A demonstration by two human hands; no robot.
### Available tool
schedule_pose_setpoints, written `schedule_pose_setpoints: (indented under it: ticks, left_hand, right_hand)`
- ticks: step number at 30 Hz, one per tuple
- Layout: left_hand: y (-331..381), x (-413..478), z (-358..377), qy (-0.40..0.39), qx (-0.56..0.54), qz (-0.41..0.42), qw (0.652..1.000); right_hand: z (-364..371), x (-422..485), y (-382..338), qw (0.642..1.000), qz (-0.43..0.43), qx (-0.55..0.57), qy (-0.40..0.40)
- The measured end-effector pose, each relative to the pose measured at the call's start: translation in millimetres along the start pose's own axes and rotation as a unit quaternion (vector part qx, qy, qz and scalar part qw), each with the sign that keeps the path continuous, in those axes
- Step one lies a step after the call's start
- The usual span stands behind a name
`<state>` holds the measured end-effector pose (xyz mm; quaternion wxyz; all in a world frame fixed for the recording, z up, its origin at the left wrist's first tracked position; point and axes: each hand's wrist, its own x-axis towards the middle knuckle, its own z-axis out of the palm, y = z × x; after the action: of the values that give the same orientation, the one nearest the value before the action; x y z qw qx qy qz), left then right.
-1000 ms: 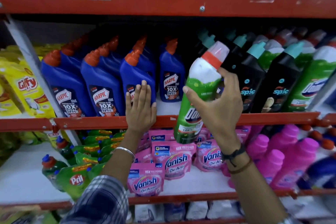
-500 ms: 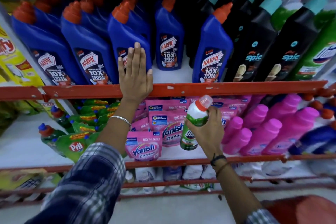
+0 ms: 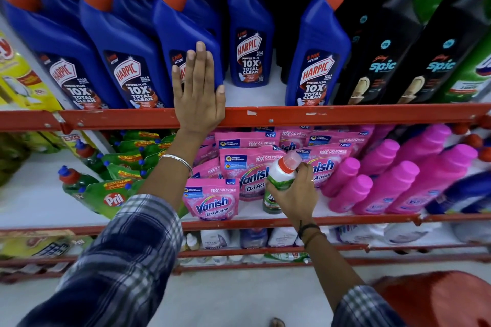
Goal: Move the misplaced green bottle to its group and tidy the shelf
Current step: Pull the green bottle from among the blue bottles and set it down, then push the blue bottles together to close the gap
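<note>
My right hand (image 3: 297,194) grips a green bottle (image 3: 280,176) with a white shoulder and a red cap, held upright in front of the pink Vanish pouches (image 3: 212,199) on the lower shelf. My left hand (image 3: 198,93) lies flat, fingers together, against a blue Harpic bottle (image 3: 186,34) and the red shelf rail (image 3: 318,115). At the far right of the upper shelf stand green bottles (image 3: 467,77) of the same kind, partly cut off by the frame.
Blue Harpic bottles (image 3: 316,61) fill the upper shelf, with black Spic bottles (image 3: 385,42) to their right. Pink bottles (image 3: 393,183) stand right of the pouches, green Pril bottles and pouches (image 3: 106,194) to the left. A red object (image 3: 438,300) sits at the bottom right.
My right hand has carried the green bottle down from the upper shelf to in front of the Vanish pouches. The view has tilted down and closer. My left hand has stayed on the Harpic bottle.
</note>
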<state>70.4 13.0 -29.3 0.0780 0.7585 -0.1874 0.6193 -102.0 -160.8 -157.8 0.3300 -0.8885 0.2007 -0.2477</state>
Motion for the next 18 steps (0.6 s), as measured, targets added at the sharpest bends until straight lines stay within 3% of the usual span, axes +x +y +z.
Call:
schedule_pose_setpoints:
  ticks: [6,10,14,18]
  left_hand:
    - [-1,-1,-2,-0.008,-0.001,-0.005,1.0]
    - [-1,-2,-2,-0.006,-0.004,0.013,1.0]
    - [-2,-3,-1,-0.004,-0.019,0.012,1.0]
    - [-2,-3,-2,-0.004,-0.029,0.011,1.0]
  right_hand:
    - [-6,-2,-1,1.0,0.006,-0.006,-0.011]
    - [-31,14,-22,0.994,-0.017,0.06,0.087]
    - [-70,59,-74,0.959,-0.081,0.171,0.211]
    - [-86,100,-116,0.961,-0.076,0.14,0.225]
